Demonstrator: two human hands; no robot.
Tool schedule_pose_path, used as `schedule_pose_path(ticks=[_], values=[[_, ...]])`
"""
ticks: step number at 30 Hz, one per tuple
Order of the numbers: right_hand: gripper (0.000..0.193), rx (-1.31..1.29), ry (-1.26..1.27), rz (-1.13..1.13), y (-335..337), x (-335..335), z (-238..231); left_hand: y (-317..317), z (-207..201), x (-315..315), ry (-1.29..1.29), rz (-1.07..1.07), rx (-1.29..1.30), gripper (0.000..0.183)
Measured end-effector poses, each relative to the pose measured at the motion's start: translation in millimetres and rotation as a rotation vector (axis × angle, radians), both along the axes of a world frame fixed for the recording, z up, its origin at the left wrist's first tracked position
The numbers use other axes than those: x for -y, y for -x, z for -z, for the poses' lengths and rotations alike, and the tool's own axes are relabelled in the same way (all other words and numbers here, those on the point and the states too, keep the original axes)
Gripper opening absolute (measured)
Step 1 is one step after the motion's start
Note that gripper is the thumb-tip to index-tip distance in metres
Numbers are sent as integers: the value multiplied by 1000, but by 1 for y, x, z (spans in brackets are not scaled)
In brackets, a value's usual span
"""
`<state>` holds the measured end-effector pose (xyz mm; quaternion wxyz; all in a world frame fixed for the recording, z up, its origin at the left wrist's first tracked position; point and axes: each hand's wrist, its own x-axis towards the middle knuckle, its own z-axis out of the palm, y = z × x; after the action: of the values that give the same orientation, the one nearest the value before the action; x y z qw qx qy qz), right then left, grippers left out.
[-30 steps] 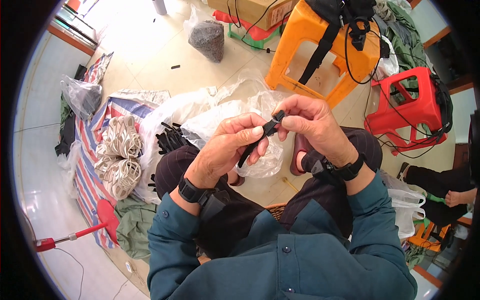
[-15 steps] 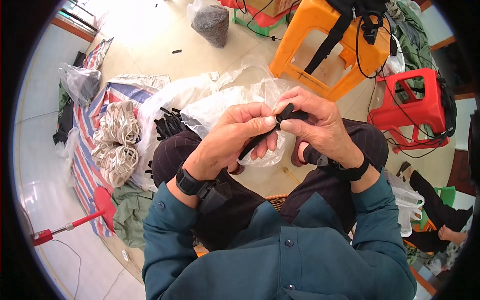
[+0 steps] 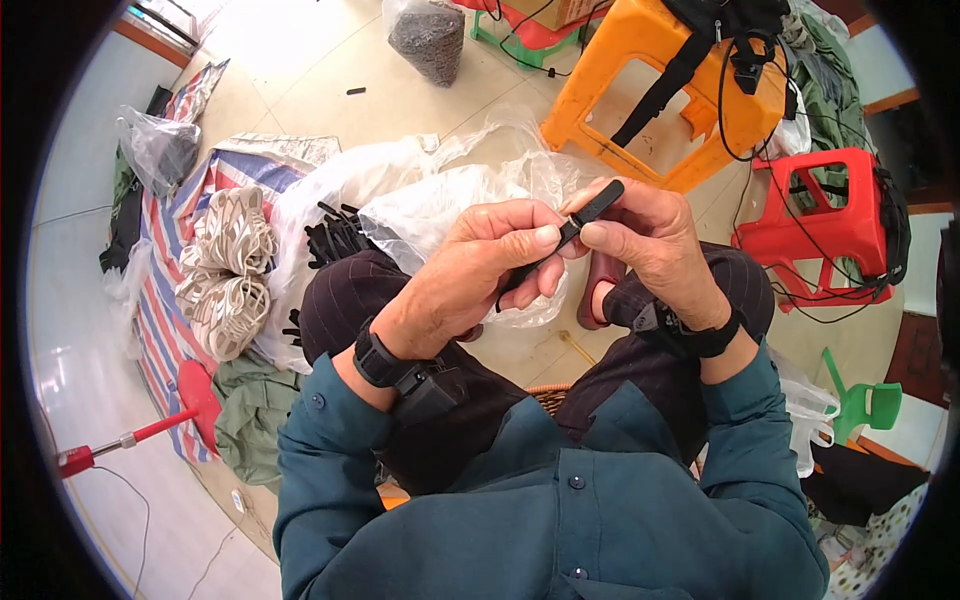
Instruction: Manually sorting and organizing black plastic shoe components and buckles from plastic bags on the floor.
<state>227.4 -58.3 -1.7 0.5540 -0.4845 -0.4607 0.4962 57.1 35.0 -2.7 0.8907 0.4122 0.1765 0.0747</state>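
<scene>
A short black strap (image 3: 597, 203) slants between my two hands, above my knees. My left hand (image 3: 478, 255) is closed on its lower part, thumb pressed on top and fingers curled beneath. My right hand (image 3: 655, 240) pinches near the strap's middle, its thumb tip against the strap and its other fingers partly hidden. The strap's upper end sticks out free past my right fingertips. A pile of similar black strips (image 3: 338, 238) lies beside my left knee, on clear plastic sheeting (image 3: 425, 205).
Beige laced shoes (image 3: 228, 270) sit on a striped sheet (image 3: 160, 300) at left, near a red-handled tool (image 3: 165, 425). Orange stool (image 3: 567, 108) and red stool (image 3: 842, 165) stand at right, with trailing cables. A bag of dark bits (image 3: 428, 45) stands ahead.
The strap, crossed over at my fingertips before, now lies in one slanting line with its end pointing up right. At far right, the other person's hand has left view and a green chair shows.
</scene>
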Motion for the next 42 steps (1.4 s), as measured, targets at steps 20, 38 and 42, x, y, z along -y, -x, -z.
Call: schedule_pose_path(ticks=[20,38,42], values=[[15,432,-123,-104,-8,-1,-15,-7,6,6,-17,-23,-37,17],[13,30,56,84,-7,-1,-5,-7,2,4,143,-114,93,15],[12,242,-228,229,-10,-5,5,-8,5,4,95,-124,65,15]])
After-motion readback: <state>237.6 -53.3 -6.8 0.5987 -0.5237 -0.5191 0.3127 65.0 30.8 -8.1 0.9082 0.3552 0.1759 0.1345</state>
